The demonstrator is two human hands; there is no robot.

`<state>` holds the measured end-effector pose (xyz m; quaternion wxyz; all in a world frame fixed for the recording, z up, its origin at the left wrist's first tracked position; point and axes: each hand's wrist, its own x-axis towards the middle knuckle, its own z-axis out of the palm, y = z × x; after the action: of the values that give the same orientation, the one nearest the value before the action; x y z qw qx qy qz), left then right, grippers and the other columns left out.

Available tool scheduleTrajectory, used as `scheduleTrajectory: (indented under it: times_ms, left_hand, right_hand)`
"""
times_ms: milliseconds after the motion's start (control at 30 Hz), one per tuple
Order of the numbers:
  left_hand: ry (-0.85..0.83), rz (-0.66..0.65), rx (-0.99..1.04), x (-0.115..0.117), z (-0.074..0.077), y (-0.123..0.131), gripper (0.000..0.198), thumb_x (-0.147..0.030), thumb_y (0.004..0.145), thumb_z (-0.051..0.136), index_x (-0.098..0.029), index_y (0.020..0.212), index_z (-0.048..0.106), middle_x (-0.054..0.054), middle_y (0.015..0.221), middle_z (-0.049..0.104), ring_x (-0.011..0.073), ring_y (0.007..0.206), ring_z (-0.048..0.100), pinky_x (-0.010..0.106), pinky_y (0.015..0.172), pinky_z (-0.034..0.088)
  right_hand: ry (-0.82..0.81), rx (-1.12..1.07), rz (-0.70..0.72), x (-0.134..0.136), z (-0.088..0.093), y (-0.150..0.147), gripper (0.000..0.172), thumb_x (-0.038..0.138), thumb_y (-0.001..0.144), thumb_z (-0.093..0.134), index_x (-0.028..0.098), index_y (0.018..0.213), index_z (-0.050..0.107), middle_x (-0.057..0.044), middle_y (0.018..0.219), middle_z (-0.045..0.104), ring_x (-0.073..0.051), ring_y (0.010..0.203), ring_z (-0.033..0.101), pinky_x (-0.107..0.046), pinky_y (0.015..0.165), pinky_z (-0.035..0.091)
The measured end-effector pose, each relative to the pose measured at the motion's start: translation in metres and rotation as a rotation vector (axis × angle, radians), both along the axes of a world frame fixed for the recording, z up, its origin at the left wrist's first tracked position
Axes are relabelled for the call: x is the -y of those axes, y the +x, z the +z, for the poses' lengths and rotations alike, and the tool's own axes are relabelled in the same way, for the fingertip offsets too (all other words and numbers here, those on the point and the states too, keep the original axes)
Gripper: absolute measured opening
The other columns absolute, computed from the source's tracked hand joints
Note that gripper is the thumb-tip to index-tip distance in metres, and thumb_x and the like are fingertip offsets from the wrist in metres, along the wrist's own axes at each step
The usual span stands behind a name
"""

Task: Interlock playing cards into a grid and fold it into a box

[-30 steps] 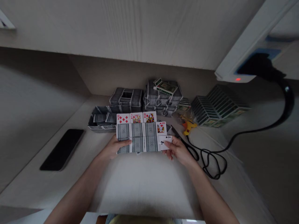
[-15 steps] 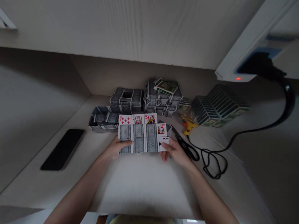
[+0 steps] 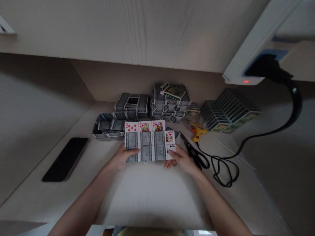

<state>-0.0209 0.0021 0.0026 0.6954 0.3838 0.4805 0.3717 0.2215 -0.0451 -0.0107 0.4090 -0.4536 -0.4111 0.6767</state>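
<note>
One playing-card panel (image 3: 159,146) is gripped between the left hand (image 3: 121,156) and right hand (image 3: 182,160), the ace (image 3: 173,147) under the latter now drawn further inward, that edge seemingly being folded.

Count: 2 hands, left hand (image 3: 120,155) and right hand (image 3: 182,159). 1 card panel (image 3: 159,146): 5 card faces (image 3: 145,126) showing (10, J, Q, K, A), backs in 3 columns. 1 phone (image 3: 66,159), 1 pair of scissors (image 3: 191,151), 1 yellow glue gun (image 3: 197,131), 1 open-topped box (image 3: 109,135), 1 power strip (image 3: 248,59), 1 plug (image 3: 265,67), 1 lit red indicator (image 3: 246,82). Right-hand green packs (image 3: 228,113): many, too dim to count.
</note>
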Motion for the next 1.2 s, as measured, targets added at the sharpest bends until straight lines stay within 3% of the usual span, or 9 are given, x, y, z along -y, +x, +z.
scheduleTrajectory:
  times_ms: [533, 667, 833, 933, 1000, 1100, 1200]
  left_hand:
    - [-0.003, -0.022, 0.006, 0.001, 0.000, 0.000, 0.038, -0.020, 0.055, 0.076, -0.014, 0.090, 0.066, 0.010, 0.092, 0.071, 0.0297, 0.091, 0.065, 0.043, 0.085, 0.047]
    - [0.006, -0.020, 0.007, 0.001, 0.000, -0.001, 0.041, -0.020, 0.056, 0.075, -0.014, 0.096, 0.065, 0.010, 0.094, 0.071, 0.0308, 0.095, 0.063, 0.044, 0.084, 0.048]
    - [-0.037, -0.024, 0.033, 0.000, 0.005, -0.004, 0.045, -0.018, 0.056, 0.076, -0.014, 0.099, 0.064, 0.011, 0.097, 0.070, 0.0300, 0.095, 0.063, 0.042, 0.085, 0.048]
    - [-0.076, -0.024, 0.059, -0.001, 0.009, -0.007, 0.050, -0.016, 0.056, 0.075, -0.015, 0.104, 0.062, 0.011, 0.099, 0.070, 0.0297, 0.092, 0.064, 0.041, 0.082, 0.050]
    - [-0.084, -0.023, 0.076, -0.002, 0.010, -0.009, 0.051, -0.016, 0.057, 0.075, -0.015, 0.106, 0.061, 0.011, 0.100, 0.069, 0.0295, 0.091, 0.065, 0.041, 0.081, 0.051]
    - [-0.082, -0.024, 0.089, -0.002, 0.009, -0.010, 0.052, -0.017, 0.059, 0.074, -0.015, 0.108, 0.060, 0.010, 0.102, 0.069, 0.0293, 0.092, 0.064, 0.040, 0.080, 0.051]
    - [-0.093, -0.032, 0.076, -0.001, 0.009, -0.009, 0.052, -0.017, 0.058, 0.074, -0.016, 0.108, 0.060, 0.009, 0.100, 0.070, 0.0294, 0.091, 0.065, 0.039, 0.079, 0.052]
  right_hand:
    - [0.004, -0.050, -0.051, 0.003, 0.002, -0.006, 0.045, 0.045, 0.073, 0.060, 0.025, 0.109, 0.041, -0.006, 0.105, 0.061, -0.015, 0.057, 0.065, -0.031, 0.051, 0.053]
    - [0.007, -0.027, -0.047, 0.003, 0.003, -0.005, 0.045, 0.046, 0.073, 0.060, 0.025, 0.108, 0.043, -0.005, 0.098, 0.064, -0.016, 0.057, 0.065, -0.031, 0.052, 0.053]
    - [0.022, 0.061, -0.046, -0.001, 0.004, 0.004, 0.044, 0.060, 0.076, 0.048, 0.020, 0.094, 0.054, -0.003, 0.066, 0.064, -0.017, 0.052, 0.062, -0.029, 0.047, 0.049]
    - [0.071, 0.089, -0.149, -0.006, -0.001, 0.012, 0.054, 0.066, 0.079, 0.034, 0.018, 0.081, 0.057, -0.004, 0.060, 0.060, -0.015, 0.048, 0.057, -0.028, 0.045, 0.047]
    - [0.150, 0.219, -0.267, -0.009, -0.006, 0.016, 0.046, 0.061, 0.081, 0.037, 0.019, 0.080, 0.058, -0.002, 0.060, 0.059, -0.014, 0.046, 0.052, -0.028, 0.044, 0.045]
    - [0.405, 0.572, -0.234, -0.010, -0.009, 0.017, 0.021, 0.035, 0.076, 0.055, 0.020, 0.088, 0.062, -0.005, 0.083, 0.064, -0.021, 0.076, 0.060, -0.036, 0.070, 0.049]
    - [0.577, 0.798, -0.077, -0.007, -0.006, 0.013, 0.036, 0.013, 0.067, 0.058, 0.022, 0.101, 0.062, -0.008, 0.120, 0.054, -0.025, 0.110, 0.048, -0.040, 0.094, 0.038]
